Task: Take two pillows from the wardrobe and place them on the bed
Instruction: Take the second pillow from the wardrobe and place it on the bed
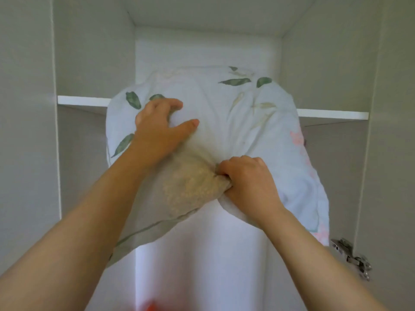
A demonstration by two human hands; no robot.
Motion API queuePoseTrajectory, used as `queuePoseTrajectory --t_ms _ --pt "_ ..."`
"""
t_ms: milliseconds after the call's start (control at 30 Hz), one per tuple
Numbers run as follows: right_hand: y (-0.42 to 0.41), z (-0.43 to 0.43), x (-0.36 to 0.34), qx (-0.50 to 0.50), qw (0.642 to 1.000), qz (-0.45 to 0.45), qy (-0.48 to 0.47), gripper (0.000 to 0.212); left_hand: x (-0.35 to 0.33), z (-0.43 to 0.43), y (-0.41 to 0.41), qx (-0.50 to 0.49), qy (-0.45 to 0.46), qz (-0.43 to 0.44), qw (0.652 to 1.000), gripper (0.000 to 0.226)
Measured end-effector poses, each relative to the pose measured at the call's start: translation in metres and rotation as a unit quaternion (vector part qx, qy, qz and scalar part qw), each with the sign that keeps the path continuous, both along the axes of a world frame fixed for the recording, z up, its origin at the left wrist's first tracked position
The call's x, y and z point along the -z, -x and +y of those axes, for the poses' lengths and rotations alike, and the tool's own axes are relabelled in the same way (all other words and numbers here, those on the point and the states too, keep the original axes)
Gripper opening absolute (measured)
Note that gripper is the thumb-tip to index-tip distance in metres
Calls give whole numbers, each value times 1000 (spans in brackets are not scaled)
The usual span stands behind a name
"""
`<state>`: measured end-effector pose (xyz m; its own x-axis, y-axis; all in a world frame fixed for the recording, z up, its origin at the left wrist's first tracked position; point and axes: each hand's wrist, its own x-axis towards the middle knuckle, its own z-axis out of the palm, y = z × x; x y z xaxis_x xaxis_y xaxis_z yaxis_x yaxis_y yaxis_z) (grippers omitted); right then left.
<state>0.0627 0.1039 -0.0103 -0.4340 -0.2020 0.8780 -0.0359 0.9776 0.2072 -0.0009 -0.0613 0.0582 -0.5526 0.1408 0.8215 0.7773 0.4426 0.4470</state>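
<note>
Wardrobe point(94, 52) space is filling the whole view, with pale grey side walls standing at left and right and a white back panel running down the middle at the far side. A large pillow point(206, 99), white with green and beige leaves printed on it, is sitting in the centre of the opening; its far part is lying over the white shelf point(83, 101), and its near part is hanging out past the shelf's front edge toward the person. Along the pillow's right edge some pink-flowered fabric point(316, 194) is showing, and it cannot be told whether this is part of the same pillow or a second one behind it. At the pillow's near lower corner a beige, grainy filling is showing through the thin cover. Two bare forearms are reaching up and away from the near left and near right. The left hand point(159, 129) is lying on the left half of the pillow, its fingers curling and digging into the cover while the thumb is stretching out to the right across the cloth. The right hand point(249, 182) is sitting nearer and lower, just right of the beige patch, closing into a fist with a bunch of the cover gathered tightly inside it. A metal hinge point(350, 257) is jutting from the right wall, near and low. A blurred red patch point(150, 306) is peeking in at the near bottom edge.
</note>
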Motion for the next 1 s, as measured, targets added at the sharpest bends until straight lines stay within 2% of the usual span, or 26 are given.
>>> queuePoseTrajectory --t_ms 133,233,267,333,367,433,567,700,800,867,933,1000 --pt "-8 1 17 -49 990 -134 -6 4 -27 32 18 -100 9 -22 995 68" --pt "-22 10 -10 -73 942 -321 60 19 -35 44 29 -140 15 -35 989 79" --pt "-24 13 -24 -92 936 -325 102 24 -35 48 32 -147 6 -37 988 82" --pt "-22 17 -51 -115 957 -198 178 25 -28 53 38 -170 -7 -28 985 83" --pt "-19 16 -63 -99 966 -117 207 26 -23 54 41 -179 -13 -21 984 81" --pt "-8 16 -82 -43 967 -40 249 33 -14 55 45 -187 -29 -9 982 79" --pt "14 17 -99 15 958 -16 287 53 6 54 52 -206 -51 23 977 77" --pt "34 16 -82 29 953 -25 301 69 27 55 58 -218 -51 51 973 78" --pt "36 16 -62 18 951 2 310 69 31 54 62 -195 -95 56 975 69" --pt "35 19 -56 2 943 33 331 66 23 52 60 -198 -155 100 963 63" --pt "32 22 -59 -10 931 68 357 70 6 50 56 -179 -192 124 957 72" --pt "28 22 -65 -37 919 89 383 78 -12 51 51 -110 -202 86 969 87"
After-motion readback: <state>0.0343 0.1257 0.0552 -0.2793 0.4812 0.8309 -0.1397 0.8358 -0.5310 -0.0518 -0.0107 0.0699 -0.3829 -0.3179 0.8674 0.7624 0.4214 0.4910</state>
